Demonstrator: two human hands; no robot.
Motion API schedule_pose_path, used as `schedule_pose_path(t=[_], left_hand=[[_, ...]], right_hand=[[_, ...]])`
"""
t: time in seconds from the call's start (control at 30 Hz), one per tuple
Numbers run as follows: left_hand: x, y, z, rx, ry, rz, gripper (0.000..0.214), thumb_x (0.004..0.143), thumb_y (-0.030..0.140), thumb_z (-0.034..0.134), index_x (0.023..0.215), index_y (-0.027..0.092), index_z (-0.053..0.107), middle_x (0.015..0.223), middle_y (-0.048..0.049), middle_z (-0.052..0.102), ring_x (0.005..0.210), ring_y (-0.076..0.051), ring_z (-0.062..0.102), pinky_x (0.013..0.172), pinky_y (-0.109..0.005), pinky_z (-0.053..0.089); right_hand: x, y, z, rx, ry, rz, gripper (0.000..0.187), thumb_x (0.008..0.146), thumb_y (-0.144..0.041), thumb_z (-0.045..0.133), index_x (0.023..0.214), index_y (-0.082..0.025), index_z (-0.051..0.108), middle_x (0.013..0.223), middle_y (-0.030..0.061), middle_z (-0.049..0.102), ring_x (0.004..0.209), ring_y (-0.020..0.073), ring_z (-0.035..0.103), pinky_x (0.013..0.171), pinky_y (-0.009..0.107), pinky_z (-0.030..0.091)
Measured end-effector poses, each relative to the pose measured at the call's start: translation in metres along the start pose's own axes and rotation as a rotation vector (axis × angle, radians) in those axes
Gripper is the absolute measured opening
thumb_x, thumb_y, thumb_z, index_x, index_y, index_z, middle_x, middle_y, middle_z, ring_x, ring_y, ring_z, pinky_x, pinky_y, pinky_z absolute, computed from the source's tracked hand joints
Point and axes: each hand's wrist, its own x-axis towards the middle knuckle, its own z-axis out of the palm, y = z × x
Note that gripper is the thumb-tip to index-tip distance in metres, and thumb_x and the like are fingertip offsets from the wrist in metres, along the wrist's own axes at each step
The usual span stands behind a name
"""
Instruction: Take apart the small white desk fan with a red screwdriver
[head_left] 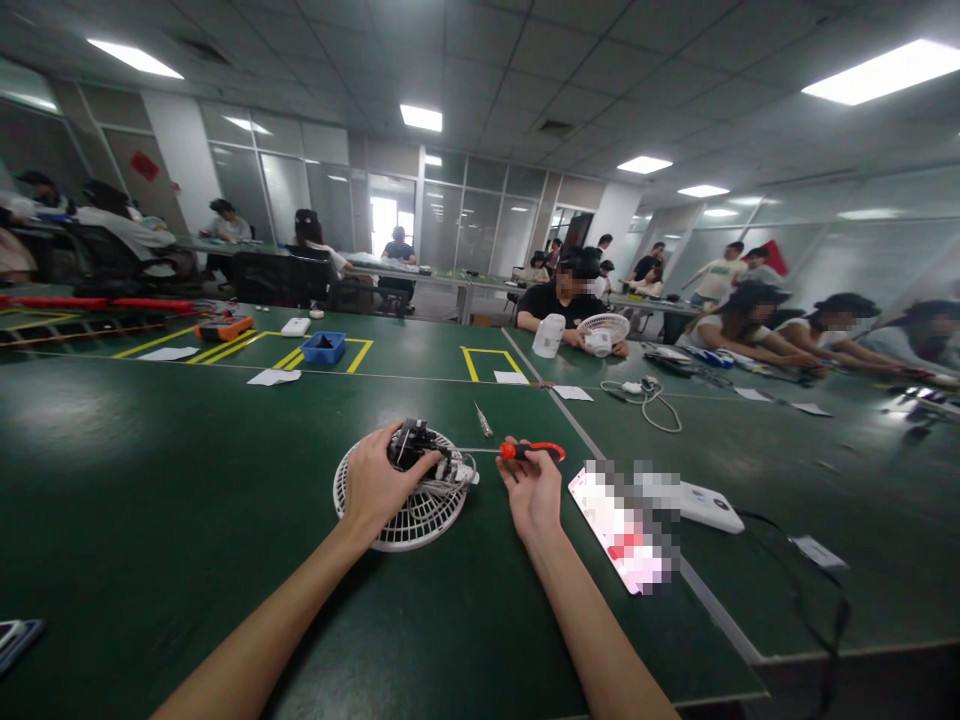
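Observation:
A white round fan grille (pixel 409 520) lies flat on the green table (pixel 187 480). A black motor assembly with wires (pixel 431 458) sits on it. My left hand (pixel 375 485) is closed on that assembly from the left. My right hand (pixel 532 490) grips a red-handled screwdriver (pixel 529 451), and its thin shaft points left at the motor assembly. A second small screwdriver (pixel 483 420) lies on the table just behind.
A phone (pixel 619 525) and a white device (pixel 709 505) lie right of my right hand. A blue tray (pixel 323 347), paper slips and yellow tape marks are farther back. A cable (pixel 649 400) lies at the table seam. People work across and to the right.

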Motion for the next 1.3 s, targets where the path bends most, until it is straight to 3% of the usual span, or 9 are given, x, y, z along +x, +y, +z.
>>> schedule_pose_path(t=[0.17, 0.37, 0.6, 0.83, 1.07, 1.3], left_hand=[[-0.0002, -0.0003, 0.0002, -0.004, -0.010, -0.017, 0.075, 0.077, 0.073, 0.068, 0.129, 0.019, 0.064, 0.125, -0.0143, 0.070, 0.116, -0.034, 0.063, 0.105, -0.053, 0.047], [-0.0001, 0.0006, 0.0003, 0.000, 0.003, -0.018, 0.073, 0.076, 0.070, 0.071, 0.127, 0.018, 0.065, 0.123, -0.0146, 0.071, 0.114, -0.034, 0.065, 0.104, -0.052, 0.049], [0.0006, 0.0014, -0.0010, 0.004, -0.007, -0.015, 0.074, 0.076, 0.071, 0.070, 0.127, 0.018, 0.066, 0.123, -0.0146, 0.071, 0.114, -0.034, 0.065, 0.103, -0.052, 0.050], [-0.0003, -0.0003, -0.0004, 0.002, -0.017, -0.022, 0.076, 0.077, 0.073, 0.068, 0.129, 0.019, 0.065, 0.124, -0.0147, 0.070, 0.115, -0.035, 0.064, 0.104, -0.053, 0.049], [0.0015, 0.0017, -0.0022, -0.077, -0.002, -0.033, 0.056, 0.089, 0.065, 0.056, 0.121, 0.021, 0.070, 0.115, -0.0114, 0.074, 0.108, -0.032, 0.067, 0.101, -0.049, 0.050], [0.0022, 0.0020, -0.0024, -0.075, 0.001, -0.052, 0.052, 0.084, 0.060, 0.064, 0.120, 0.022, 0.071, 0.110, -0.0103, 0.075, 0.101, -0.030, 0.070, 0.095, -0.047, 0.054]], right_hand=[[0.0026, 0.0004, 0.0008, -0.031, 0.038, -0.050, 0.026, 0.066, -0.023, 0.076, 0.088, -0.019, 0.062, 0.071, 0.0017, 0.074, 0.071, 0.0175, 0.074, 0.072, 0.029, 0.062], [0.0010, 0.0025, 0.0001, -0.147, 0.060, -0.114, 0.046, 0.060, -0.037, 0.092, 0.089, -0.019, 0.061, 0.066, 0.0016, 0.074, 0.057, 0.0143, 0.068, 0.053, 0.021, 0.055], [-0.0011, 0.0026, 0.0003, -0.217, 0.131, -0.158, 0.046, 0.059, -0.041, 0.094, 0.082, -0.019, 0.062, 0.061, -0.0018, 0.070, 0.049, 0.0107, 0.060, 0.047, 0.020, 0.050], [0.0001, 0.0044, 0.0008, -0.215, 0.117, -0.172, 0.049, 0.058, -0.049, 0.094, 0.071, -0.019, 0.057, 0.052, -0.0067, 0.059, 0.043, 0.0079, 0.049, 0.042, 0.021, 0.043], [-0.0009, 0.0036, 0.0027, -0.172, 0.107, -0.146, 0.049, 0.057, -0.047, 0.095, 0.071, -0.019, 0.057, 0.052, -0.0060, 0.059, 0.044, 0.0084, 0.050, 0.043, 0.022, 0.044], [-0.0014, 0.0027, 0.0037, -0.073, 0.079, -0.053, 0.048, 0.055, -0.044, 0.097, 0.074, -0.018, 0.061, 0.059, -0.0033, 0.066, 0.049, 0.0091, 0.057, 0.047, 0.020, 0.050]])
